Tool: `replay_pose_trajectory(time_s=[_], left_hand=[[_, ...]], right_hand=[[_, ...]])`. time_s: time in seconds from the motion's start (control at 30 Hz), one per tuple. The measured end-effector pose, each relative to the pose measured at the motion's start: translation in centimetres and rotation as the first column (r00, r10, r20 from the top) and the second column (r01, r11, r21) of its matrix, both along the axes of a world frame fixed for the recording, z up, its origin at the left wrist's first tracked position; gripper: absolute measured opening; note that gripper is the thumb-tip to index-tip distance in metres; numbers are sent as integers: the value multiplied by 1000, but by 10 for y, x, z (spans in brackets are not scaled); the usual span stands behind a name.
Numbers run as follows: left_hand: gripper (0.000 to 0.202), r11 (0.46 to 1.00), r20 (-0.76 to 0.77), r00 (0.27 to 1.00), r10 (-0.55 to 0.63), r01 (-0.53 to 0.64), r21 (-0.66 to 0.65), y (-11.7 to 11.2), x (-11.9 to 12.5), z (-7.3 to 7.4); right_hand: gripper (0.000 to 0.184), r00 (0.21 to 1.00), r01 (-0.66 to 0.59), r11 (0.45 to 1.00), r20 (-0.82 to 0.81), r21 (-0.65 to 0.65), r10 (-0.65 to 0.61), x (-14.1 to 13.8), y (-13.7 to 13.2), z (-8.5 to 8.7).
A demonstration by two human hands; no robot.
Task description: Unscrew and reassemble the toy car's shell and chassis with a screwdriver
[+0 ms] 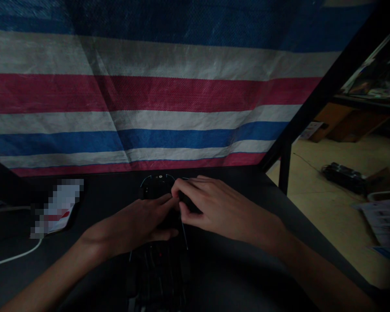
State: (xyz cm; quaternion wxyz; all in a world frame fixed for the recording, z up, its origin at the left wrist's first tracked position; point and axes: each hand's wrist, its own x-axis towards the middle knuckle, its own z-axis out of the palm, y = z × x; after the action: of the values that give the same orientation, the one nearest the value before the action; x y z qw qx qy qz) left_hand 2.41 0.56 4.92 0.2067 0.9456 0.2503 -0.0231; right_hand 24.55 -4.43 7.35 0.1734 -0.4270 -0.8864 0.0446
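Note:
On the dark table lies a black device like a toy car [159,277], with wheel-like shapes at its sides and thin wires along its near part. Its far end, edged with teal lines, shows beyond my fingers. My left hand [138,223] lies across the device's middle, fingers gripping it and thumb on the near side. From the right, my right hand [211,203] curls with thumb and fingertips pinched at the device's right edge, touching the left fingertips. What sits in that pinch is dark and mostly hidden. A thin rod or line runs down from beneath the right fingers.
A phone [60,208] with a lit, blurred screen lies at left, beside a white cable [22,256]. Striped sheeting [149,95] hangs behind the table [246,268]. Right of the table edge, the floor holds a black object [344,177] and boxes.

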Motion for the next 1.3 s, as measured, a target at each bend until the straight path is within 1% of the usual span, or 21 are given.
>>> replay_pose_trajectory(time_s=[0.07,0.1,0.17,0.23,0.37,0.47,0.57,0.63,0.7,0.8,0.87,0.97,1.03,1.1,1.17,1.23,1.3], left_hand=[[48,1000,11,1000,0,0,-10,0,0,-1],[47,1000,9,1000,2,-2,-13,1,0,-1],[45,1000,1,1000,7,-7,-16,1,0,-1],[48,1000,6,1000,2,-2,-18,1,0,-1],[53,999,18,1000,1,0,-35,0,0,0],[48,1000,6,1000,6,-6,-18,0,-1,-2],[50,1000,13,1000,-1,1,-3,0,-1,-2],[53,1000,4,1000,-1,1,-11,0,0,-1],[53,1000,-10,1000,-2,1,-24,0,1,1],[46,1000,-15,1000,-3,3,-23,-1,3,2],[45,1000,-10,1000,-5,5,-20,-1,2,2],[50,1000,-5,1000,-3,3,-26,0,1,-1],[50,1000,-3,1000,0,0,-21,0,0,-2],[45,1000,-5,1000,2,-2,-3,-1,0,-1],[41,1000,-9,1000,4,-3,11,-1,0,0],[42,1000,-6,1000,3,-3,4,-2,0,1],[47,1000,1,1000,-2,2,-10,-2,0,1]], right_hand=[[18,999,1,1000,-32,13,-1,0,0,0],[18,999,19,1000,-27,20,-18,0,0,-1],[16,998,53,998,16,28,-53,-1,0,-2],[17,997,61,997,43,36,-63,-1,0,-2],[9,1000,5,999,-25,51,-4,-3,-1,1],[8,1000,18,999,13,41,-18,-4,-2,2],[11,999,20,1000,41,11,-20,-2,-1,2],[11,1000,-11,1000,-11,3,11,-1,-1,1],[17,998,-20,1000,-54,4,20,0,-2,1],[12,999,45,999,-1,12,-45,0,-2,0],[16,996,67,998,51,16,-67,0,-1,0],[9,1000,8,1000,19,11,-8,0,-2,1],[14,999,-31,999,-26,11,31,0,-2,2],[12,999,-28,999,-27,16,29,-1,-3,3],[9,1000,2,1000,5,14,-2,-1,-2,1],[14,999,21,1000,30,8,-21,-1,0,0],[11,1000,3,1000,15,19,-3,-1,1,-1]])
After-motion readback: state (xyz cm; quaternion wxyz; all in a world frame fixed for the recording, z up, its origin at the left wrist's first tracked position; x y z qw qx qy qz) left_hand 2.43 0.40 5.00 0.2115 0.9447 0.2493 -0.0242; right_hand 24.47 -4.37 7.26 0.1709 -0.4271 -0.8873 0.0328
